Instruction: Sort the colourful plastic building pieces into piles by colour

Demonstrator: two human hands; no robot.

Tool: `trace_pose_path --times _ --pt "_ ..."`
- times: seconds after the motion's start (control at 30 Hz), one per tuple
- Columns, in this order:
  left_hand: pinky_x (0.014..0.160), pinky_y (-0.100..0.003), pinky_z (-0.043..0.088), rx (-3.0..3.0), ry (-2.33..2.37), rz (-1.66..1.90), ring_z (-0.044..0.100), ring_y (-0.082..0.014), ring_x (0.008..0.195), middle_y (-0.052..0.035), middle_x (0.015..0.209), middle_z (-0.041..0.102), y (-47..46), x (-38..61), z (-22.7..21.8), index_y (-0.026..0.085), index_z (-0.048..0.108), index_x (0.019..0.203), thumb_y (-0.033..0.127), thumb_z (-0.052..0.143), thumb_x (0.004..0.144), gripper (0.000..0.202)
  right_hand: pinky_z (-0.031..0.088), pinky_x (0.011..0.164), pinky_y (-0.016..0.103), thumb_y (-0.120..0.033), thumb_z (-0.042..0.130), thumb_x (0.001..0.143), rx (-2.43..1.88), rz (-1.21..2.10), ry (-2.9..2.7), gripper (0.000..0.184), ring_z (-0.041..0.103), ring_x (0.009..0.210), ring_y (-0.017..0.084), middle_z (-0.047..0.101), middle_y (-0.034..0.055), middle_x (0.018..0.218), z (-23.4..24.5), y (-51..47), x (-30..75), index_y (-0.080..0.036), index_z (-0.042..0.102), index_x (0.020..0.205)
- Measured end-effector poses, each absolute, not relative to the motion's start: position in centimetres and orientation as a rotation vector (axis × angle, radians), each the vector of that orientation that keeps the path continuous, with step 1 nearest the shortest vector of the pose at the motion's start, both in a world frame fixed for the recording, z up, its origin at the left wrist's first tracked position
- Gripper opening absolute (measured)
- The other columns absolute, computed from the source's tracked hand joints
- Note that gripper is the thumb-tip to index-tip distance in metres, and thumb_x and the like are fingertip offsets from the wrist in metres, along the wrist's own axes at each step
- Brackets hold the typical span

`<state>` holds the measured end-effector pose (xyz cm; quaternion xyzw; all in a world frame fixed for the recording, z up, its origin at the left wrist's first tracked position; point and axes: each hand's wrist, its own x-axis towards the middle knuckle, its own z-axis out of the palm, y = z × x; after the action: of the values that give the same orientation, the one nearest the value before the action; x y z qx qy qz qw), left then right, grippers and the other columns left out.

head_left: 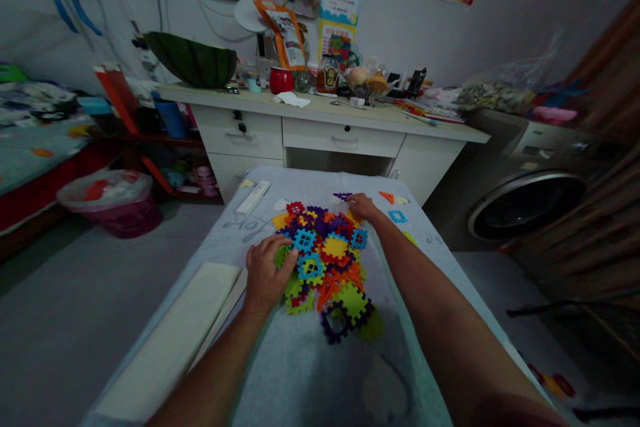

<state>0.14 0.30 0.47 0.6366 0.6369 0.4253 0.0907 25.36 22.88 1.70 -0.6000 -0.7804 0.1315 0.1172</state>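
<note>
A heap of colourful plastic interlocking building pieces [320,250] lies on the cloth-covered table [300,373]. My left hand [267,273] rests on the heap's left edge, thumb and fingers apart around a green piece [281,255] without a visible grip. At the far side of the heap, my right hand [362,207] has its fingers curled, the tips at a purple triangular piece [343,196]. Just under that hand is a yellow piece [354,217], partly hidden. To its right lie an orange triangular piece [387,197] and a blue square frame piece [397,216].
A white strip-shaped object [253,198] lies at the table's far left, and a long pale board [175,340] along its left side. Beyond stands a cluttered white desk [240,137]. A washing machine [520,173] is at right, a pink bin [117,210] at left.
</note>
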Motion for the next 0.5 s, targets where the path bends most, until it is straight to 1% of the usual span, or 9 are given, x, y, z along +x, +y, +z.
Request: trace_pose_path --times 0.07,0.1,0.2,0.3,0.4,0.5 --pt "0.107 -0.047 0.03 1.896 1.889 1.268 0.056 -0.0257 0.116 -0.0061 0.116 0.065 0.3 0.1 0.5 0.024 0.064 0.1 0.047 0.047 0.089 0.031 0.045 0.092 0.057 -0.028 0.047 0.089 -1.854 0.39 -2.239 0.038 0.058 0.111 0.035 0.06 0.0138 0.129 1.6 23.5 24.6 -0.026 0.068 0.12" --pt "0.107 -0.047 0.031 1.895 1.887 1.269 0.056 -0.0256 0.115 -0.0061 0.115 0.066 0.3 0.1 0.5 0.024 0.064 0.1 0.047 0.047 0.089 0.031 0.045 0.091 0.059 -0.031 0.048 0.089 -1.898 0.398 -2.216 0.038 0.057 0.111 0.036 0.058 0.0135 0.13 1.6 23.7 24.3 -0.028 0.068 0.121" --pt "0.106 -0.046 0.033 1.898 1.87 1.275 0.057 -0.0252 0.114 -0.006 0.114 0.066 0.3 0.1 0.5 0.023 0.064 0.1 0.047 0.047 0.089 0.031 0.043 0.094 0.059 -0.036 0.049 0.089 -1.933 0.411 -2.199 0.037 0.055 0.114 0.035 0.059 0.0098 0.129 1.4 24.2 23.7 -0.034 0.067 0.121" --pt "0.104 -0.044 0.035 1.908 1.846 1.282 0.058 -0.0245 0.112 -0.0058 0.112 0.066 0.3 0.1 0.6 0.023 0.064 0.099 0.047 0.048 0.089 0.03 0.041 0.097 0.059 -0.038 0.049 0.089 -1.924 0.416 -2.199 0.039 0.054 0.117 0.035 0.058 0.0088 0.131 1.2 24.4 23.6 -0.034 0.064 0.125" --pt "0.103 -0.043 0.037 1.912 1.842 1.278 0.058 -0.0243 0.111 -0.0058 0.112 0.066 0.3 0.0 0.6 0.023 0.064 0.099 0.047 0.048 0.09 0.03 0.041 0.1 0.055 -0.036 0.047 0.091 -1.878 0.417 -2.219 0.042 0.054 0.117 0.033 0.056 0.0089 0.135 1.1 24.3 24.0 -0.03 0.06 0.13" --pt "0.102 -0.043 0.037 1.925 1.839 1.277 0.058 -0.0242 0.111 -0.0059 0.111 0.066 0.3 0.0 0.5 0.023 0.064 0.099 0.046 0.048 0.09 0.029 0.042 0.101 0.045 -0.026 0.047 0.09 -1.761 0.394 -2.267 0.044 0.055 0.117 0.028 0.057 0.0097 0.135 1.4 23.9 25.1 -0.025 0.056 0.134"
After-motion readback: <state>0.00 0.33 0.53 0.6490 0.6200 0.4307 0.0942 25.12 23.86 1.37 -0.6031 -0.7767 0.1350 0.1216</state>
